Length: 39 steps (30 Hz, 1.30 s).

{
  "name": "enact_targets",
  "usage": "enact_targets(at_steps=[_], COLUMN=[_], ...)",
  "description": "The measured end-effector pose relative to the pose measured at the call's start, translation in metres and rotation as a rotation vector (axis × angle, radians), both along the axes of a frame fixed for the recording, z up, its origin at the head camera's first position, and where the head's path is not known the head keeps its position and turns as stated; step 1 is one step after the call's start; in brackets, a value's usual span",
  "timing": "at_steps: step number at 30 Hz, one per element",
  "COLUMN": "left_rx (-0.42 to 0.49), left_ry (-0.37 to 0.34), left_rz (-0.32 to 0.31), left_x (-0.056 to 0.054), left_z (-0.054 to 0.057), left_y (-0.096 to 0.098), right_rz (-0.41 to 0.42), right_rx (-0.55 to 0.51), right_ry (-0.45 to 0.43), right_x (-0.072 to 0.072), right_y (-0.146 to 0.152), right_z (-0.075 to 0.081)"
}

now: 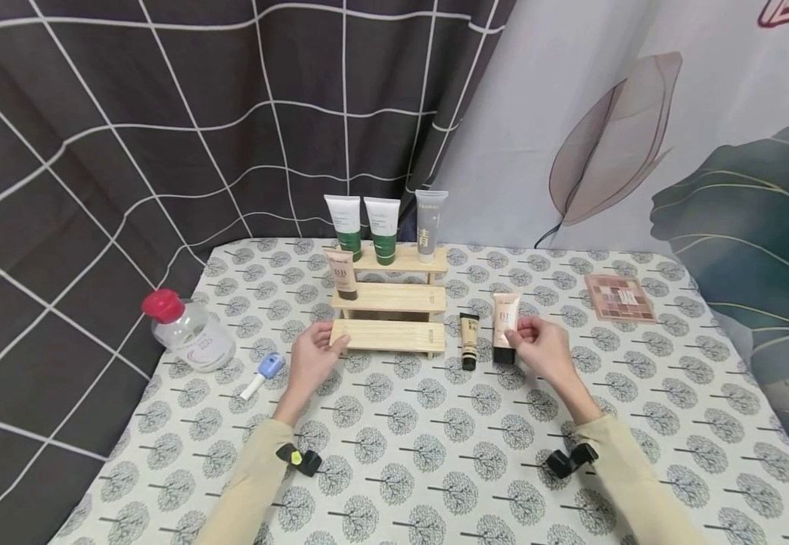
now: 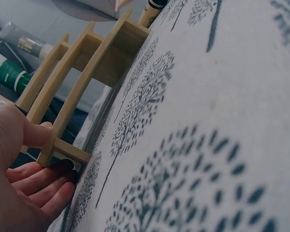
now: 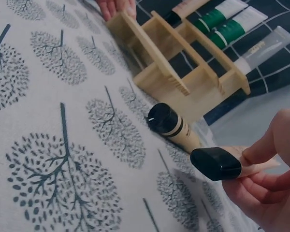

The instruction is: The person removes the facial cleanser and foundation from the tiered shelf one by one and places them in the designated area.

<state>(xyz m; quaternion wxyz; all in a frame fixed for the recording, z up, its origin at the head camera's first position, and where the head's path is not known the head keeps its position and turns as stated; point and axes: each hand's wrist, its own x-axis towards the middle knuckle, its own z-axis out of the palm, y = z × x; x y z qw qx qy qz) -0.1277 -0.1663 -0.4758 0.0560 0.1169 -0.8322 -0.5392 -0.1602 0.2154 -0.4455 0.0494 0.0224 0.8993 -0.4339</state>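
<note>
Pinching a beige tube (image 1: 506, 327) near its black cap, the right hand (image 1: 545, 350) holds it upright just right of the wooden rack (image 1: 390, 301), thumb and fingers curled round its body. A smaller tube (image 1: 469, 341) with a black cap stands on the cloth between that tube and the rack. The left hand (image 1: 312, 358) grips the rack's lowest step at its left end, thumb on top and fingers curled beneath. Judging by the layout, the stocking is partly done: three tubes (image 1: 383, 227) stand on the top step and one BB tube (image 1: 342, 274) on the middle step's left end, while the lowest step is bare and two tubes remain off the rack. Further left lie a clear bottle (image 1: 188, 330) with a red cap and a small blue applicator (image 1: 263, 374); an eyeshadow palette (image 1: 620, 298) lies well to the right. A tree-print tablecloth (image 1: 435, 454) covers the table, backed by a dark grid curtain (image 1: 128, 113) and a leaf-print drape (image 1: 673, 136).
</note>
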Motion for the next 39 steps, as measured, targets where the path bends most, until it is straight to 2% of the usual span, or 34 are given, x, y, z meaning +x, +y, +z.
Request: enact_targets(at_steps=[8,18,28,33,39], left_rx=[0.001,0.007,0.011,0.008,0.001], left_ry=[-0.002,-0.013,-0.019,-0.029,-0.026], left_rz=[0.007,0.009,0.006,0.001,0.006], left_x=[-0.001,0.000,0.000,-0.001,-0.001], left_z=[0.001,0.002,0.000,-0.001,-0.001], left_y=[0.001,0.001,0.000,0.000,0.000], right_rz=[0.006,0.002,-0.019,-0.019,0.005], right_rx=[-0.015,0.142,0.209,0.235,0.166], right_ry=[-0.075,-0.037,0.016,0.106,0.202], right_x=[0.001,0.003,0.006,0.005,0.000], right_y=[-0.001,0.000,0.003,0.003,-0.012], right_z=[-0.007,-0.009,-0.008,0.001,0.027])
